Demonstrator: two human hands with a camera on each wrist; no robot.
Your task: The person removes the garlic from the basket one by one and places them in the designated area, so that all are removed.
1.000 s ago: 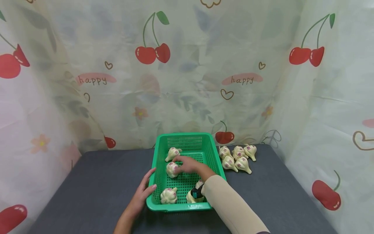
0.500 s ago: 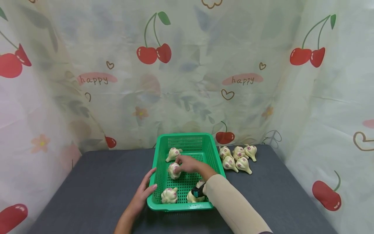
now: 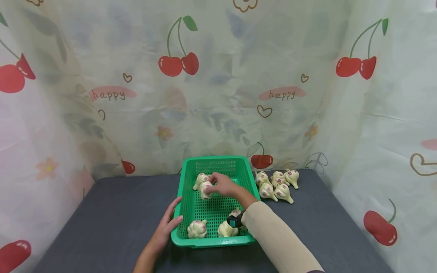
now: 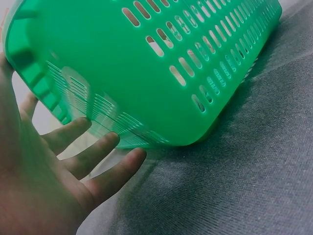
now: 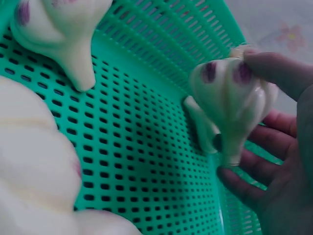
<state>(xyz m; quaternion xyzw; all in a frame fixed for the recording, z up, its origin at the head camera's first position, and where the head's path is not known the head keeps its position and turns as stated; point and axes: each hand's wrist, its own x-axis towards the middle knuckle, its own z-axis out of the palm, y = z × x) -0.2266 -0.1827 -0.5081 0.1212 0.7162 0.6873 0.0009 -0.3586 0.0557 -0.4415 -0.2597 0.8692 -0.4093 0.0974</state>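
Head view: right hand (image 3: 223,184) pinched a garlic bulb (image 3: 205,190) inside the green basket (image 3: 180,185); left hand (image 3: 166,222) was on the basket's left rim, fingers and thumb apart. Another bulb (image 3: 200,181) was just past the held one; contact unclear. One bulb (image 3: 197,229) sat right of the left hand, two more (front one (image 3: 227,229), back one (image 3: 235,213)) below the right wrist. Five loose bulbs (image 3: 267,190) lay on the bench (image 3: 112,223), right of the right hand, outside the basket. Left wrist view: fingers spread wide by the basket's outer wall, exact contact unclear. Right wrist view: held bulb between thumb and fingers, purple-marked, stem pointing down.
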